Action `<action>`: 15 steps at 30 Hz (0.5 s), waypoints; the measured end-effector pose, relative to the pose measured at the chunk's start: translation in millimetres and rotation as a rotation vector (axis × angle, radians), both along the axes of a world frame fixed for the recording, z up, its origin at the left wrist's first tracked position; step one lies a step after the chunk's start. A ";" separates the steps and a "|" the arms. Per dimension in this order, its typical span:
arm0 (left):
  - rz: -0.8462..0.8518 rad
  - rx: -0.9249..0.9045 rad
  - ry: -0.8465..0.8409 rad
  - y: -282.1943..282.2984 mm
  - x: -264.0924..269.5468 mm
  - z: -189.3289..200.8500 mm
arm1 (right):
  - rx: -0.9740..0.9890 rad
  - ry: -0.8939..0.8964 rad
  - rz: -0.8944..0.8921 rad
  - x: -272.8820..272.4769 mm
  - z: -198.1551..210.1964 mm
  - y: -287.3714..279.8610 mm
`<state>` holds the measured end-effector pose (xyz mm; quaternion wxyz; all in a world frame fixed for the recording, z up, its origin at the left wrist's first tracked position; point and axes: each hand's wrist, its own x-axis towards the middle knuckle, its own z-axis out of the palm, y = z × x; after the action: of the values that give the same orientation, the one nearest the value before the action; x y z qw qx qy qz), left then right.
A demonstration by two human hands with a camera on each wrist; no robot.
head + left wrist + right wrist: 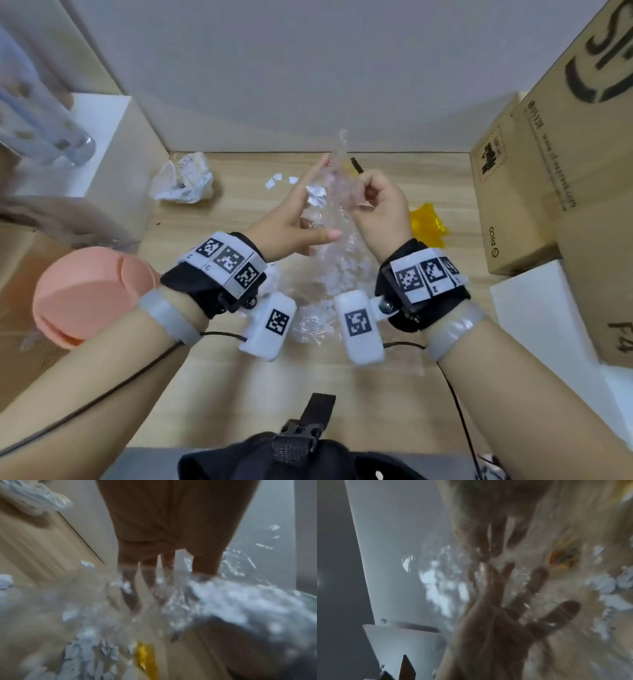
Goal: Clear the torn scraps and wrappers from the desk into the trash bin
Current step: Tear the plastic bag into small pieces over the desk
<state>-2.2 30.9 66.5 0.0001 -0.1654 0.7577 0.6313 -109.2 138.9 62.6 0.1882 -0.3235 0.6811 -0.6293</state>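
A crumpled clear plastic wrapper [337, 240] is held up over the middle of the wooden desk [239, 219], between both hands. My left hand [308, 209] lies flat against its left side with straight fingers and the thumb spread. My right hand [371, 202] pinches the wrapper near its top with curled fingers. A white scrap [317, 197] shows by the left fingers; I cannot tell whether it is inside the plastic. Small white scraps [274, 180] lie behind. In the left wrist view the straight fingers [149, 577] sit behind blurred plastic [223, 601].
A crumpled white paper ball [183, 181] lies at the back left and a yellow wrapper [428, 222] to the right of my right hand. A pink round bin [85, 301] stands low at the left, beside the desk. Cardboard boxes [513, 192] line the right side.
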 end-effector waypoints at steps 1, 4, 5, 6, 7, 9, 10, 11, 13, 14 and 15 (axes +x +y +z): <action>0.009 0.010 0.027 0.8 -1.6 1.7 | 0.015 -0.002 0.014 1.5 -1.1 -1.4; 0.134 -0.019 0.118 4.2 0.3 7.8 | 0.079 0.016 0.078 5.0 3.8 4.2; 0.231 -0.014 0.137 2.6 1.1 7.8 | 0.114 0.030 0.112 2.6 5.7 9.8; 0.346 0.016 0.154 -1.2 2.3 7.5 | 0.168 0.039 0.165 -0.8 7.4 16.7; 0.458 0.072 0.174 -5.7 3.1 8.4 | 0.234 0.040 0.258 -3.5 9.3 24.0; 0.600 0.237 0.226 -10.5 3.3 13.3 | 0.365 0.056 0.490 -3.8 8.6 35.3; 0.624 0.330 0.256 -10.2 3.3 16.1 | 0.418 0.067 0.561 -0.1 7.9 38.2; 0.621 0.415 0.277 -6.6 3.1 18.7 | 0.437 0.083 0.590 5.8 8.0 38.4; 0.543 0.522 0.257 6.6 1.7 19.8 | 0.348 0.112 0.561 18.2 10.5 32.0; 0.484 0.497 0.201 14.3 0.6 18.8 | 0.276 0.104 0.528 21.8 12.0 27.6; 0.435 0.415 0.138 21.0 0.5 18.2 | 0.213 0.076 0.497 22.5 12.4 23.7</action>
<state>-1.7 51.8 84.8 -0.1527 -0.2771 0.5574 0.7676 -86.7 162.6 75.0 0.3442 -0.4826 0.6498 -0.4758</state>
